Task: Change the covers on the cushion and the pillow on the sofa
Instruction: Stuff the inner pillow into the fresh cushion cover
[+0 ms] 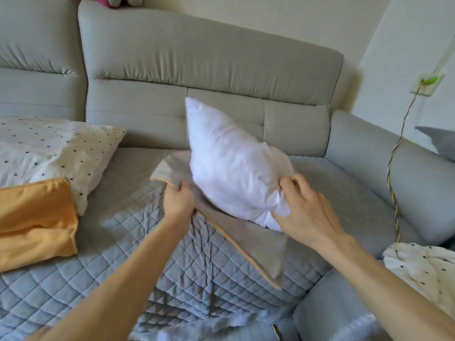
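A bare white cushion insert (229, 163) stands tilted on the sofa seat, its lower corner tucked into the mouth of a grey cover with orange piping (261, 249). My left hand (178, 200) grips the cover's open edge at the left. My right hand (302, 207) grips the insert's lower right corner. A pillow in a white dotted cover (56, 153) lies at the left against the backrest. An orange cover (34, 220) lies folded in front of it.
The seat carries a grey quilted mat (147, 254). Another white dotted fabric (423, 269) lies on the right edge. A grey cushion (440, 141) peeks over the right armrest (384, 168). A yellow-black cable (394, 193) hangs from a wall socket (427, 83) across the armrest.
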